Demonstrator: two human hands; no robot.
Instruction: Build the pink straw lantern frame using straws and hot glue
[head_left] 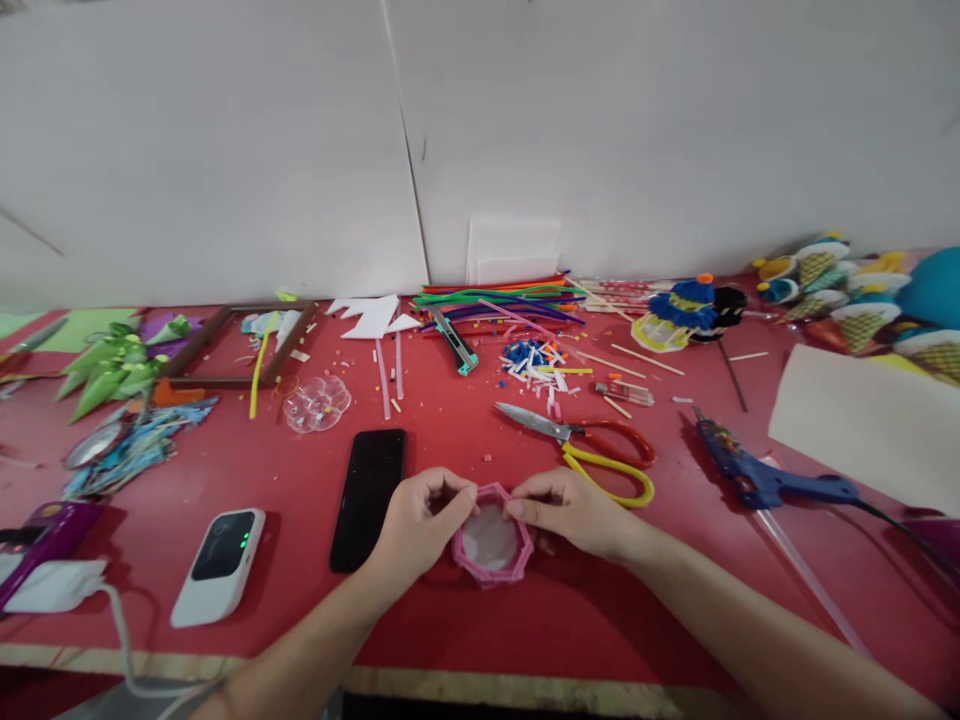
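Between my hands, near the table's front edge, is a small pink octagonal frame [525,560] with a pale, see-through middle. My left hand [427,515] pinches its upper left rim between thumb and fingers. On the upper right rim, my right hand [574,510] has a similar pinch, its other fingers curled behind. Just left of my left hand lies a black phone [369,490]. Scissors [592,450] with one red and one yellow handle lie open beyond my right hand.
A blue glue gun [772,480] with a cord lies at right. Left are a white device [221,565] and a clear flower-shaped palette [316,404]. Behind are a box cutter [454,342], colored pipe cleaners [495,297] and cut scraps [532,360]. A white wall [480,130] rises behind.
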